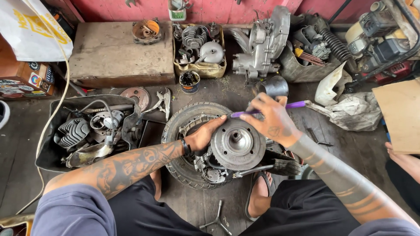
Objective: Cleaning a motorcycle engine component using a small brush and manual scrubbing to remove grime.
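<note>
Partly hidden, right hand [272, 119] grips purple brush [262, 110]; left hand [204, 135] clasps flywheel [237, 143].

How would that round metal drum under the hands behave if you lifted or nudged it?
The round metal drum looks like thick, solid metal, so it is probably stiff and heavy for its size. Its greasy sheen suggests a slippery grip. Freed from the engine block on the tyre, its circular rim could likely roll.
</note>
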